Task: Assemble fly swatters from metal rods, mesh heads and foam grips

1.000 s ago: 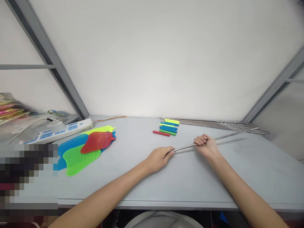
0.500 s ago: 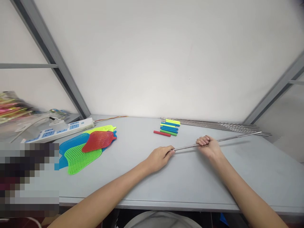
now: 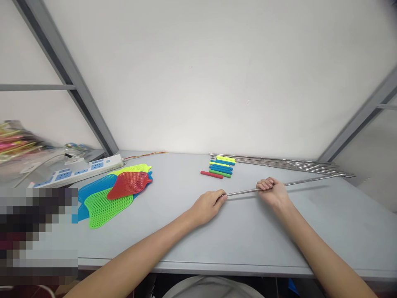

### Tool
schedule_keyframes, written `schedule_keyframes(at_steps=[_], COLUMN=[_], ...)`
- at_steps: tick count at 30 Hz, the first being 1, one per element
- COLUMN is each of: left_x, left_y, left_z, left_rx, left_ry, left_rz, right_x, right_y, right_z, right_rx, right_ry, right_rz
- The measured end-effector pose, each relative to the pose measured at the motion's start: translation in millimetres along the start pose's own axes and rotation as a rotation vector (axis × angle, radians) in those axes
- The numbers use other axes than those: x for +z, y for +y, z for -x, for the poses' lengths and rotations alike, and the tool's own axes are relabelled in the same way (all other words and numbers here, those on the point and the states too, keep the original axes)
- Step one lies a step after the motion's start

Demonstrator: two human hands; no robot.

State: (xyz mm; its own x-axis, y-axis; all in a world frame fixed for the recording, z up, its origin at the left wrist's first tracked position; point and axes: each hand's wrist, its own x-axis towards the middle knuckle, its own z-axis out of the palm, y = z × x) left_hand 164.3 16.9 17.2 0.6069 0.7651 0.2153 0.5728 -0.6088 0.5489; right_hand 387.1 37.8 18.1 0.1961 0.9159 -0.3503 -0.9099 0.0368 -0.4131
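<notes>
A thin silver telescopic metal rod (image 3: 299, 181) slants across the grey table (image 3: 242, 236), held in both hands. My left hand (image 3: 211, 205) is closed round its left end, thumb and fingers pressed together. Farther right, my right hand (image 3: 271, 191) grips the middle part with curled fingers, palm side up. The rod's thin tip reaches toward the right, over the end of a bundle of similar metal rods (image 3: 288, 164) along the wall. Behind my hands lie several short coloured handles (image 3: 221, 168), with a red handle (image 3: 211, 174) set slightly apart.
Perforated fly swatter heads lie overlapped at left, including a red one (image 3: 128, 185) and a green one (image 3: 108, 207). Behind them is a white power strip (image 3: 89, 167) with a cable. Plastic-wrapped coloured items (image 3: 18, 140) are at far left; a pixelated patch hides the lower left.
The rod's far tip has shifted slightly to the right and a little lower. Both hands keep their grip and have barely moved.
</notes>
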Motion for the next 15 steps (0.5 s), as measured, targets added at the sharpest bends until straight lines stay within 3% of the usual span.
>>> schedule_keyframes(at_steps=[15], left_x=[4.6], left_y=[-4.1], left_z=[-0.6], left_rx=[-0.089], left_ry=[-0.002], left_rz=[-0.132], right_x=[-3.7], right_y=[5.8], right_z=[-2.4], right_rx=[-0.009], right_ry=[-0.050], right_rz=[0.078])
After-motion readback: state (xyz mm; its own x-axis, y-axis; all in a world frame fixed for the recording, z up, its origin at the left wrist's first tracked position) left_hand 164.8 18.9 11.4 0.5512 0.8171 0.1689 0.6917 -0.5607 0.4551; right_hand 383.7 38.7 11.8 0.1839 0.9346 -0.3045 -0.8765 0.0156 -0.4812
